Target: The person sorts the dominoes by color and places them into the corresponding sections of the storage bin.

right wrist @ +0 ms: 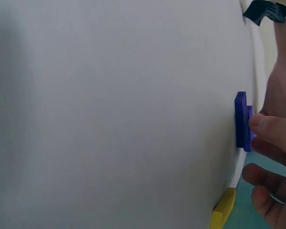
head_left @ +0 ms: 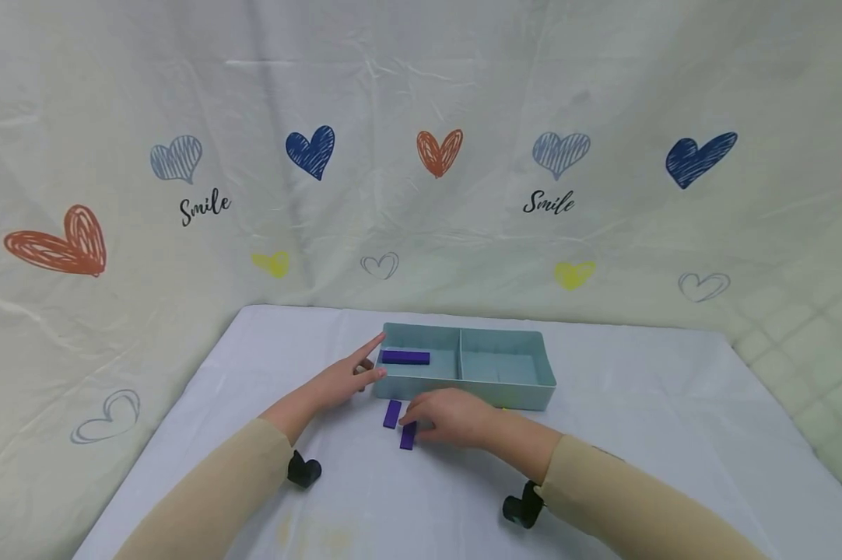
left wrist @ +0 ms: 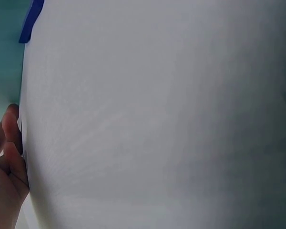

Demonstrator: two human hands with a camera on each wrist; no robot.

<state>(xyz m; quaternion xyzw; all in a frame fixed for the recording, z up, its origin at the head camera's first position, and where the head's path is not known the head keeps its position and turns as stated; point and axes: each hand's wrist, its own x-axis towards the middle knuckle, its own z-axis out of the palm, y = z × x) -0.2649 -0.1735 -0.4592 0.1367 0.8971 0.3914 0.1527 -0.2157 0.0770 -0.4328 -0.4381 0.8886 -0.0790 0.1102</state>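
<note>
A pale teal two-compartment box [head_left: 508, 398] stands on the white-covered table, a long purple strip [head_left: 405, 358] in its left compartment. At the box's left end is my left hand [head_left: 340, 381], index finger stretched toward the back corner and thumb at the front corner. My right hand [head_left: 452, 418] hovers low before the box, its thumb and fingertips loosely bent right by a short purple block [head_left: 407, 436]. A second short purple block [head_left: 392, 414] lies just left of it. In the right wrist view, the thumb overlaps the edge of the purple blocks [right wrist: 240, 119].
Behind my right wrist, close to the box's front, lies a yellow block [right wrist: 223, 210], mostly hidden in the head view. The box's right compartment [head_left: 505, 365] shows its bare floor. A curtain with printed hearts [head_left: 310, 152] hangs behind the table.
</note>
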